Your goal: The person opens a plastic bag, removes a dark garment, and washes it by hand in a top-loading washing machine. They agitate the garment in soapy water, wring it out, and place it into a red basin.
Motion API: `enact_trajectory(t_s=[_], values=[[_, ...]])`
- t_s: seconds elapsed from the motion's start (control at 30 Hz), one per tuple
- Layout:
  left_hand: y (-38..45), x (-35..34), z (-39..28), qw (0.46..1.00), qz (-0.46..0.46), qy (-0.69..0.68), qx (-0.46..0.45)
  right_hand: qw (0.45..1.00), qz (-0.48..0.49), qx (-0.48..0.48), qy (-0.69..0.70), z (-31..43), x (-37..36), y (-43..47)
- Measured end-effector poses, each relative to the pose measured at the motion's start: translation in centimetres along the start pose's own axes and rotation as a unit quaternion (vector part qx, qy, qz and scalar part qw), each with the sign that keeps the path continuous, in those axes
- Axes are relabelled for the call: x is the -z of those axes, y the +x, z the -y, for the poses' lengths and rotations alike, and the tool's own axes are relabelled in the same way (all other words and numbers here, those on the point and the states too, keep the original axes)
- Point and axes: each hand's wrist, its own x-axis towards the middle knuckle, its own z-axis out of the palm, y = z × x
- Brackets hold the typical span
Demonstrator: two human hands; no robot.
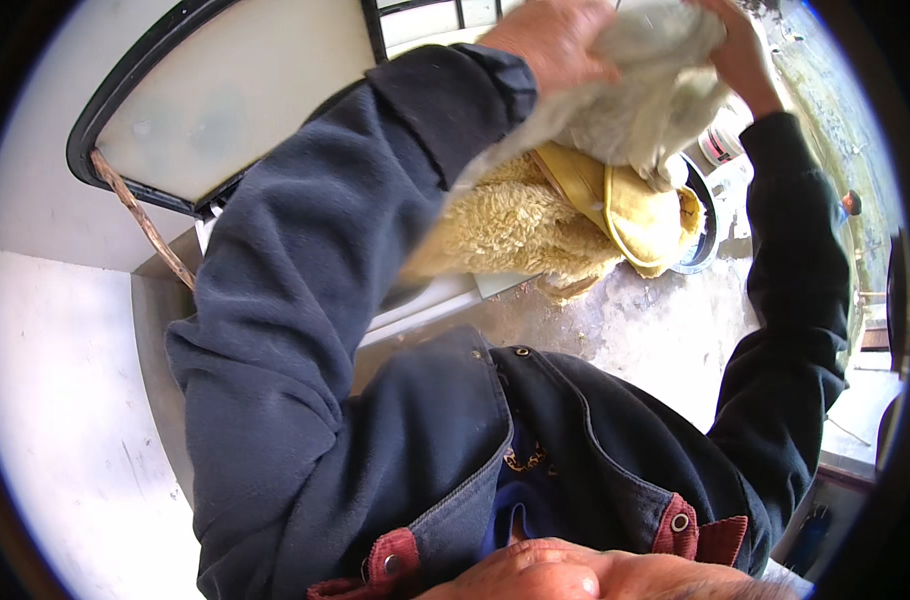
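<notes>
High in the view, a blurred, pale grey-white bundle (650, 90), perhaps fleece or cloth, is between my two hands. My left hand (552, 45) grips its left side, with the fingers smeared by motion. On its right edge is my right hand (741, 52), partly cut off by the top of the picture. Directly below the bundle lies a tan, woolly fleece-lined item (530, 217). Its smooth yellow flap (642, 214) with a piped edge hangs toward the right. The bundle's lower part hides some of the fleece.
A dark round tub (706, 247) stands under the yellow flap. Behind it is a pail with red markings (719, 146). A black-framed window panel (237, 105) and a wooden stick (141, 214) are at left. Far right, a distant person (850, 204) is outdoors.
</notes>
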Motion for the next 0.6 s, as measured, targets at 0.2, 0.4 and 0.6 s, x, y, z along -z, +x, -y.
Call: enact_trajectory(t_s=[0.2, 0.4, 0.6], values=[[-8.8, 2.7, 3.8, 0.985, -0.056, -0.148, 0.061, 0.977, 0.16, -0.139, 0.033, -6.7, -11.7, -13.1], [-21.9, 5.5, -0.7, 0.948, -0.263, -0.061, 0.168, 0.947, 0.308, -0.083, -0.051, -7.4, -13.1, -11.0], [-36.8, 9.8, -2.0, 0.925, -0.311, -0.056, 0.213, 0.866, 0.444, -0.096, -0.208, -5.2, -10.9, -8.0]])
